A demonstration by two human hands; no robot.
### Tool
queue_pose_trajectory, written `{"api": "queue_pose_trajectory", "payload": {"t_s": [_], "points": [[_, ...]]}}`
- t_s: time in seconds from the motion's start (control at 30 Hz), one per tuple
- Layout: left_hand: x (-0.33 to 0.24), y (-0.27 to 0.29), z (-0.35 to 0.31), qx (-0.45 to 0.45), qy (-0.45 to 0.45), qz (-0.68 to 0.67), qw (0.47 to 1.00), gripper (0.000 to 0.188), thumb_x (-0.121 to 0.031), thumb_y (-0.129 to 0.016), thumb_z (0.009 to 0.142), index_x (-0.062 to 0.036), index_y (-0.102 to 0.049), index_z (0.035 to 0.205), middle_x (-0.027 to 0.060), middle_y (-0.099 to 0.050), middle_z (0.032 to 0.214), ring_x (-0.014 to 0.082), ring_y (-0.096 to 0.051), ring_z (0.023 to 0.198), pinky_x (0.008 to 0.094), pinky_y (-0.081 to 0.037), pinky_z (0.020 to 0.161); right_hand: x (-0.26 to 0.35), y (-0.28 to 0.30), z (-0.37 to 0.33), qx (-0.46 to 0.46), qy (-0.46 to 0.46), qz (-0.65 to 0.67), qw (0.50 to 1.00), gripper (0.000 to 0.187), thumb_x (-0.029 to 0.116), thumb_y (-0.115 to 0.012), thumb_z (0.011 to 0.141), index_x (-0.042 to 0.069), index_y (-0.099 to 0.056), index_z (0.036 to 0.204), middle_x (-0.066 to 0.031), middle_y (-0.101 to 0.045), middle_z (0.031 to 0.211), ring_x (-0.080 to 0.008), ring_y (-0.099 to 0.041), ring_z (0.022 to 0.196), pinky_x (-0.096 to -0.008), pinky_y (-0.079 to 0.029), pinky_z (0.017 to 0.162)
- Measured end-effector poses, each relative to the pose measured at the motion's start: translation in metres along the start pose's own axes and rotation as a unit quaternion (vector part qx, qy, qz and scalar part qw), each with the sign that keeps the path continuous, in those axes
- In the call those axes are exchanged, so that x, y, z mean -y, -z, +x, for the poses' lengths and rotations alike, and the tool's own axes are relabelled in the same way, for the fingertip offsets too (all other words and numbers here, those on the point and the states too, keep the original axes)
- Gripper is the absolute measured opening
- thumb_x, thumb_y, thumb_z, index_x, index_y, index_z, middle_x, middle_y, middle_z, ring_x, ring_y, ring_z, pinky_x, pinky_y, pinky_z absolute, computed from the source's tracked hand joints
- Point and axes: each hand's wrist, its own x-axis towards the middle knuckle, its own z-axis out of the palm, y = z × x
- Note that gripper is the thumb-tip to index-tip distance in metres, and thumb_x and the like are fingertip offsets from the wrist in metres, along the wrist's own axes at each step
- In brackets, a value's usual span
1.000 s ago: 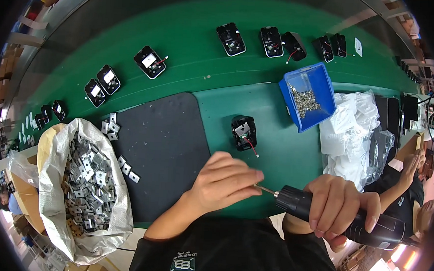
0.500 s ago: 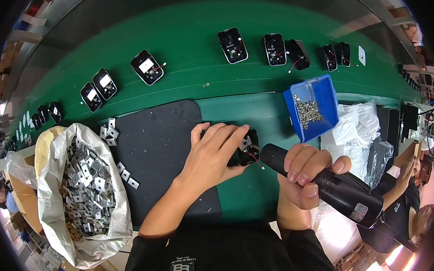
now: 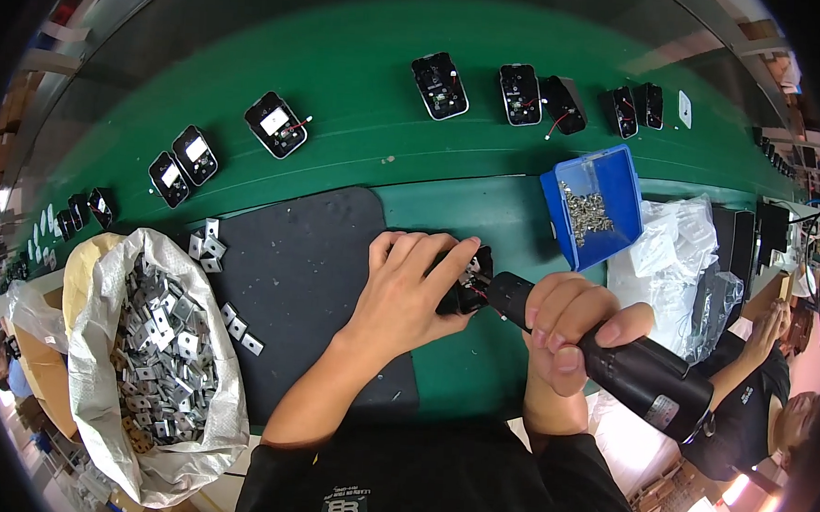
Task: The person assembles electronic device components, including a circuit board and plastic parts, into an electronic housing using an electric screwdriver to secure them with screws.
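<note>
My left hand (image 3: 410,282) is closed around a small black device housing (image 3: 469,301), which it holds on the green work surface; the fingers cover most of it. A metal piece shows inside the housing near my fingertips. My right hand (image 3: 569,325) wraps around a black electric screwdriver (image 3: 649,384), tilted with its nose toward the housing. The nose is right against the housing's right side. Whether the bit touches a screw is hidden.
Beyond stands a blue bin (image 3: 568,204) of small screws, beside clear plastic bags (image 3: 666,237). A white sack (image 3: 227,385) of metal plates stands left of a black mat (image 3: 308,251). Several black device housings lie along the green belt (image 3: 363,96). A co-worker's arm (image 3: 762,344) is at far right.
My right hand has brought the screwdriver a little left, its nose closer to the housing. The bit that showed before is now hidden. My left hand has barely moved.
</note>
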Motion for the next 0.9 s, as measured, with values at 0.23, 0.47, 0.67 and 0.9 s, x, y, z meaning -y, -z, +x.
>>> {"api": "queue_pose_trajectory", "payload": {"t_s": [0.23, 0.47, 0.67, 0.9], "points": [[0.0002, -0.0024, -0.0028, -0.01, -0.003, -0.003, 1.0, 0.073, -0.023, -0.083, 0.054, -0.0133, -0.058, 0.122, 0.0044, -0.056, 0.108, 0.0231, -0.053, 0.101, 0.0407, -0.034, 0.092, -0.0035, 0.0039, -0.0047, -0.012, 0.004, 0.027, 1.0, 0.036, 0.0, -0.064, 0.082, 0.015, -0.037, 0.1, 0.0005, -0.051, 0.068, -0.0134, -0.052, 0.051, -0.031, -0.048, 0.053], [-0.0002, -0.0017, -0.003, -0.012, -0.002, -0.006, 1.0, 0.073, -0.024, -0.084, 0.055, -0.0139, -0.058, 0.123, 0.0051, -0.056, 0.108, 0.0232, -0.052, 0.101, 0.0409, -0.033, 0.091, -0.0018, 0.0063, -0.0053, -0.025, 0.029, 0.045, 0.998, 0.052, 0.006, -0.063, 0.082, 0.013, -0.037, 0.126, 0.0005, -0.048, 0.068, -0.0116, -0.048, 0.054, -0.0264, -0.041, 0.054], [0.0002, -0.0015, -0.0028, -0.009, -0.008, -0.007, 1.0, 0.071, -0.022, -0.08, 0.057, -0.0122, -0.057, 0.124, 0.0051, -0.054, 0.106, 0.0242, -0.051, 0.1, 0.0429, -0.033, 0.093, -0.0047, 0.0051, -0.0064, -0.02, 0.031, 0.04, 0.999, 0.057, 0.006, -0.064, 0.082, 0.012, -0.036, 0.131, 0.0005, -0.048, 0.068, -0.0113, -0.048, 0.054, -0.0256, -0.04, 0.054], [0.0017, -0.0016, -0.0029, -0.011, -0.01, -0.009, 1.0, 0.072, -0.023, -0.08, 0.057, -0.0126, -0.056, 0.124, 0.0051, -0.053, 0.106, 0.0241, -0.051, 0.1, 0.043, -0.033, 0.093, -0.007, 0.0046, -0.0049, -0.013, 0.022, 0.035, 0.999, 0.05, 0.006, -0.064, 0.082, 0.013, -0.039, 0.124, 0.0007, -0.048, 0.068, -0.0114, -0.048, 0.053, -0.0262, -0.04, 0.053]]}}
